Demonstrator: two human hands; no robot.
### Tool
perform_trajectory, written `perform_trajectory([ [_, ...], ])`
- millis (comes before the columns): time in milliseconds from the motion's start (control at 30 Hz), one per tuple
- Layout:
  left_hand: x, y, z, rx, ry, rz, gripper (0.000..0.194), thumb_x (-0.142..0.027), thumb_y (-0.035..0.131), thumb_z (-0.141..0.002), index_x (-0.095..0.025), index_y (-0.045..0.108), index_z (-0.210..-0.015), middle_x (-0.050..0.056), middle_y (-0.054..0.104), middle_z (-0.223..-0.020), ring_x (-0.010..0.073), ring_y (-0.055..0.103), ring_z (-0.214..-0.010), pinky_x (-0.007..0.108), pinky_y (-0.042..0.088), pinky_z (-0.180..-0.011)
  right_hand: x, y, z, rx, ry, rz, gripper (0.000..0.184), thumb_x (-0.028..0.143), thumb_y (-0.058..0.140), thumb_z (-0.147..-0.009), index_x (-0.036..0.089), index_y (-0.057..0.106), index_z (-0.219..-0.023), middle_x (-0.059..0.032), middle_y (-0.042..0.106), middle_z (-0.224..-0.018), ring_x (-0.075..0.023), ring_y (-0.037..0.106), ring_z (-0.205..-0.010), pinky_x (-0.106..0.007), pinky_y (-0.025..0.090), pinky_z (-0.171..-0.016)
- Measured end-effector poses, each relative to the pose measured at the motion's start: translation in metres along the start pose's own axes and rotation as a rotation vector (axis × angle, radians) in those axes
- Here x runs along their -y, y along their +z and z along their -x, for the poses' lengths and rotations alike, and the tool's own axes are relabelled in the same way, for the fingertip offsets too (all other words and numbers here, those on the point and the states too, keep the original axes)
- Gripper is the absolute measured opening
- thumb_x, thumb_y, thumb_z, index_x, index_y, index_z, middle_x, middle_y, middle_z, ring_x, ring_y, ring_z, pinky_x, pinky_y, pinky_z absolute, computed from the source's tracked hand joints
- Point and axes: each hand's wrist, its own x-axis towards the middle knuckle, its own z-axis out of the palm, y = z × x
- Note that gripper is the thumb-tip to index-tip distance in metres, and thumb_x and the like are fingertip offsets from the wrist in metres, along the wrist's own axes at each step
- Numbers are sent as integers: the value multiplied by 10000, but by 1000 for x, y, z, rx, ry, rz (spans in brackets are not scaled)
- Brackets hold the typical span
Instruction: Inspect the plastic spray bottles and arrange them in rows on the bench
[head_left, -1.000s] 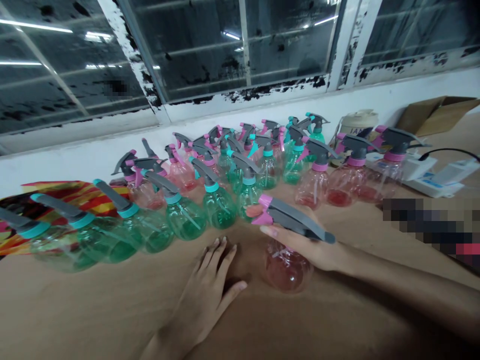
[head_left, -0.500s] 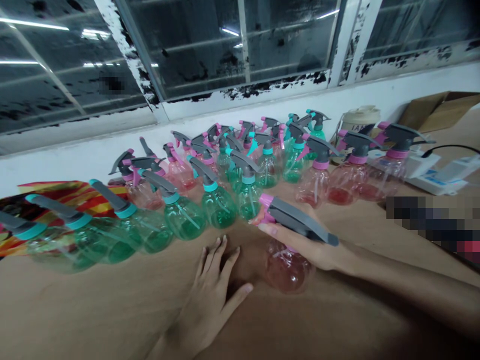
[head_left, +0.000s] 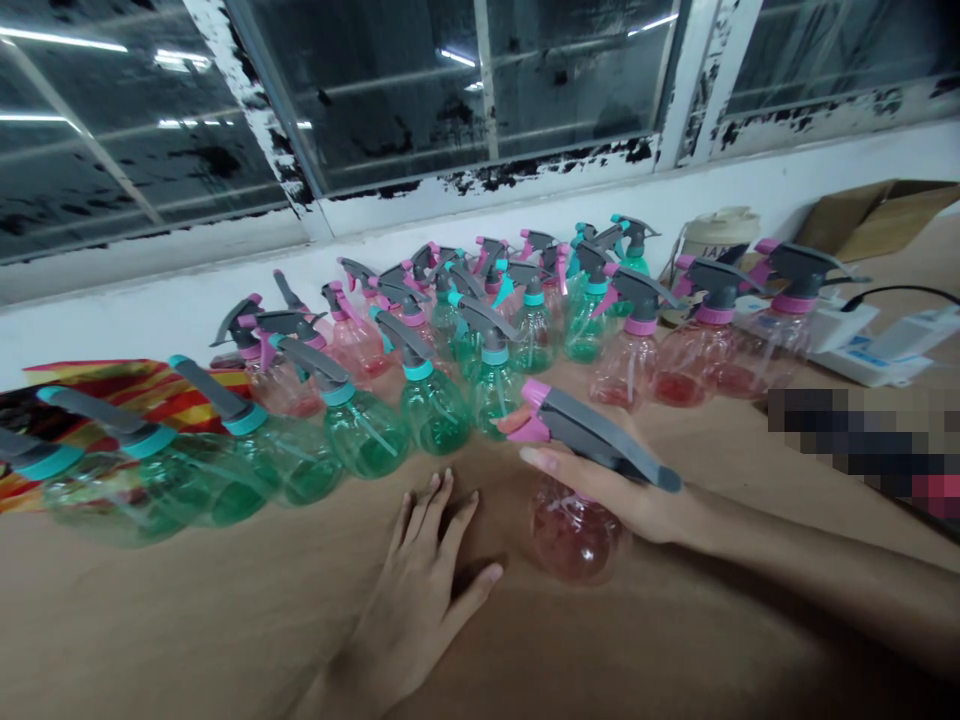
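Observation:
My right hand (head_left: 622, 490) is wrapped round the neck of a pink spray bottle (head_left: 576, 540), which stands on the wooden table (head_left: 225, 630). Its grey-and-pink trigger head points away to the left, and the thumb lies along the near side below it. Flat on the tabletop, fingers spread, my left hand (head_left: 420, 580) rests just left of that bottle and holds nothing. Nearest beyond the left fingertips are a green spray bottle (head_left: 436, 415) and another green spray bottle (head_left: 367, 435).
More green bottles (head_left: 232, 480) line the left side, by a red-and-yellow printed wrapper (head_left: 187, 385). Pink bottles (head_left: 679, 375) stand behind my right hand, with mixed ones further back. At right are a white power strip (head_left: 877, 355), a lidded tub (head_left: 720, 235) and a cardboard box (head_left: 877, 220).
Both hands and the held pink bottle stay almost in place. The view has shifted very slightly.

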Motion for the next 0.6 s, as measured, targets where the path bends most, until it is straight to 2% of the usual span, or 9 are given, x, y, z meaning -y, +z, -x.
perform_trajectory([
  [167, 0, -1, 0, -1, 3, -6, 536, -476, 456, -934, -174, 381, -1371, 157, 311, -1466, 321, 292, -1339, 545, 299, -1047, -1, 0, 0, -10, -25, 27, 218, 351, 591, -840, 252, 657, -1023, 7, 639, -741, -164, 604, -674, -305, 495, -649],
  [333, -1, -2, -1, 14, 0, 6, 537, -480, 458, -933, -165, 397, -1363, 158, 314, -1467, 318, 298, -1337, 532, 299, -1051, -2, 0, -2, -12, -73, 27, 199, 317, 591, -846, 267, 653, -1029, 0, 679, -875, -167, 633, -788, -316, 502, -754],
  [600, -3, -6, -1, 47, -18, -8, 541, -503, 443, -932, -172, 410, -1359, 155, 335, -1461, 321, 306, -1336, 530, 303, -1047, -4, 1, 0, -15, -68, 43, 144, 346, 582, -855, 271, 661, -948, 4, 656, -798, -167, 617, -737, -321, 491, -710],
])
